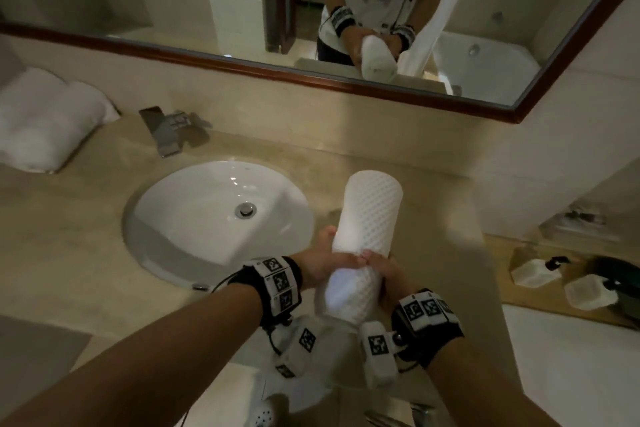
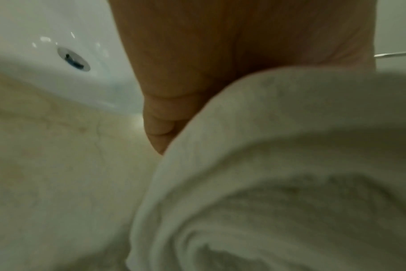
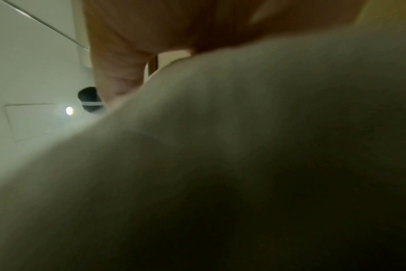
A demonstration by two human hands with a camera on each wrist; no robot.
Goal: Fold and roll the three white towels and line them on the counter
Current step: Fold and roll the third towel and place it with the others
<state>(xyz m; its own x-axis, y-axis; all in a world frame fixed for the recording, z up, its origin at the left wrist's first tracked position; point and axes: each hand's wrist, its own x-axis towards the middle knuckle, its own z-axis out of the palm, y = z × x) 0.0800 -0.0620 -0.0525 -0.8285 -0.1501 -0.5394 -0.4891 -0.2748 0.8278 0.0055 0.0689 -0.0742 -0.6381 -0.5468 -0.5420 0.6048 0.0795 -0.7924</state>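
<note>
A rolled white towel (image 1: pixel 367 232) with a dotted weave is held lengthwise above the counter, right of the sink. My left hand (image 1: pixel 329 265) grips its near part from the left, fingers wrapped over the top. My right hand (image 1: pixel 384 270) grips it from the right, fingertips meeting the left hand's. In the left wrist view the rolled end of the towel (image 2: pixel 278 174) shows its spiral layers below the palm (image 2: pixel 197 55). The right wrist view is mostly filled by blurred towel (image 3: pixel 243 146). More white towels (image 1: pixel 45 118) lie heaped at the far left of the counter.
A white oval sink (image 1: pixel 173 222) is set in the beige stone counter (image 1: pixel 381 135), with a metal faucet (image 1: pixel 166 132) behind it. A wood-framed mirror (image 1: pixel 207 55) runs along the back wall. White containers (image 1: pixel 533 272) sit on a lower shelf at right.
</note>
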